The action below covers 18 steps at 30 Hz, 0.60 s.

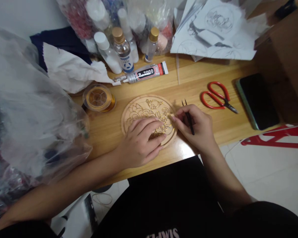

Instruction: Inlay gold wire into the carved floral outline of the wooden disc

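A round wooden plaque (129,110) with a carved flower pattern and gold wire outlines lies on the wooden table. My left hand (144,140) rests over its lower part, fingers spread and bent across the pattern, covering some of it. At the plaque's right edge is my right hand (195,124), its fingers closed round black tweezers (189,122) whose tips point up and away. Its thumb and forefinger also meet near the gold wire (167,115); whether they pinch a piece of it is too small to tell.
A spool of gold wire (99,98) stands left of the plaque, near a big plastic bag (39,109). Behind are a glue tube (146,73), bottles (123,49) and drawings (213,29). Red-handled scissors (218,97) and a phone (258,100) lie right.
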Available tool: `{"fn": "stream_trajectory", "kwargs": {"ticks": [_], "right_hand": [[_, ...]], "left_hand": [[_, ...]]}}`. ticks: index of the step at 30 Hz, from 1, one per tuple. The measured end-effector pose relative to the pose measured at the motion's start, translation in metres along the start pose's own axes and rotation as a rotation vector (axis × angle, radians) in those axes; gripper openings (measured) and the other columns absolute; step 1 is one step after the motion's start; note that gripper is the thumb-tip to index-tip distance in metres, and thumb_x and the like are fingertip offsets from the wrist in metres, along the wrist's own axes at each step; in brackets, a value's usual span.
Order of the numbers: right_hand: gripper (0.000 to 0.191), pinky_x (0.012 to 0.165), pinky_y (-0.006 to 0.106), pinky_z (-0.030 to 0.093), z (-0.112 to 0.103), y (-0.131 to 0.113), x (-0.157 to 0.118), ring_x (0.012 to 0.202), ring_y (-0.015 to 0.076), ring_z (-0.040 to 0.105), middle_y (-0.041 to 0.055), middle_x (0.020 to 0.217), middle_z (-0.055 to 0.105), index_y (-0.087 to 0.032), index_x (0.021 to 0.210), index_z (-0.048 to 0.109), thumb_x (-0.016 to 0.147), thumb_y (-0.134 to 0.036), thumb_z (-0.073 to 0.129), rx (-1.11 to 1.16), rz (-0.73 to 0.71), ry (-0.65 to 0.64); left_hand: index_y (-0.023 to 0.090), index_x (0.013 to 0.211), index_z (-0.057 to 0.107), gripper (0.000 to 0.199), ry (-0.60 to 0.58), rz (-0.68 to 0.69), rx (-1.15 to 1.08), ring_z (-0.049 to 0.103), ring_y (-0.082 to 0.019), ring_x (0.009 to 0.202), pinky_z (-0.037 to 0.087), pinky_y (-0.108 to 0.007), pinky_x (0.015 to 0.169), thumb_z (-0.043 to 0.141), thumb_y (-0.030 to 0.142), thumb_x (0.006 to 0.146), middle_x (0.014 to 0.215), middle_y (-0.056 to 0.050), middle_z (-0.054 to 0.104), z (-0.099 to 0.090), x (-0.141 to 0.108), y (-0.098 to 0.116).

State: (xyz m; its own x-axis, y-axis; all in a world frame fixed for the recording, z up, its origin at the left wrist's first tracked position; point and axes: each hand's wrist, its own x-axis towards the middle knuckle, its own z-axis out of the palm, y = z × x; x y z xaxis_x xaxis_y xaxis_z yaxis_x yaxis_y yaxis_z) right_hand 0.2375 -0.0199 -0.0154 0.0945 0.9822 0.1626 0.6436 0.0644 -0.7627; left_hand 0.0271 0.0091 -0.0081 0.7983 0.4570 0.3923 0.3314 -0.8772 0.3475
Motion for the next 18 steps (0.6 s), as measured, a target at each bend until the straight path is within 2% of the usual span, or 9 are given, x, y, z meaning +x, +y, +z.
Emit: {"fn": "stream_trajectory", "kwargs": {"ticks": [6, 13, 18], "right_hand": [[0.014, 0.054, 0.024, 0.038, -0.0014, -0.0011, -0.0003, 0.054, 0.0077, 0.046, -0.0047, 0.065, 0.055, -0.022, 0.084, 0.054, 0.08, -0.028, 0.066, -0.015, -0.027, -0.006], [0.029, 0.053, 0.023, 0.035, -0.0076, 0.0026, -0.0058, 0.055, 0.0084, 0.045, -0.0064, 0.064, 0.049, -0.023, 0.093, 0.052, 0.073, -0.027, 0.073, 0.036, -0.067, -0.1], [0.032, 0.053, 0.024, 0.035, -0.0099, 0.0038, -0.0086, 0.057, 0.0092, 0.046, -0.0053, 0.068, 0.05, -0.024, 0.094, 0.05, 0.073, -0.028, 0.073, -0.01, -0.113, -0.149]], "left_hand": [[0.016, 0.101, 0.068, 0.019, 0.004, -0.004, -0.028, 0.05, -0.031, 0.118, 0.044, -0.051, 0.096, 0.058, 0.023, 0.087, 0.119, -0.015, 0.06, 0.0007, -0.0003, 0.0], [0.016, 0.103, 0.066, 0.02, -0.003, 0.004, -0.023, 0.049, -0.03, 0.119, 0.044, -0.05, 0.097, 0.057, 0.021, 0.086, 0.121, -0.015, 0.059, 0.0005, -0.0003, -0.0008], [0.016, 0.106, 0.065, 0.022, 0.011, -0.016, -0.044, 0.048, -0.03, 0.121, 0.042, -0.051, 0.098, 0.057, 0.022, 0.087, 0.122, -0.015, 0.057, 0.0036, -0.0035, -0.0014]]}}
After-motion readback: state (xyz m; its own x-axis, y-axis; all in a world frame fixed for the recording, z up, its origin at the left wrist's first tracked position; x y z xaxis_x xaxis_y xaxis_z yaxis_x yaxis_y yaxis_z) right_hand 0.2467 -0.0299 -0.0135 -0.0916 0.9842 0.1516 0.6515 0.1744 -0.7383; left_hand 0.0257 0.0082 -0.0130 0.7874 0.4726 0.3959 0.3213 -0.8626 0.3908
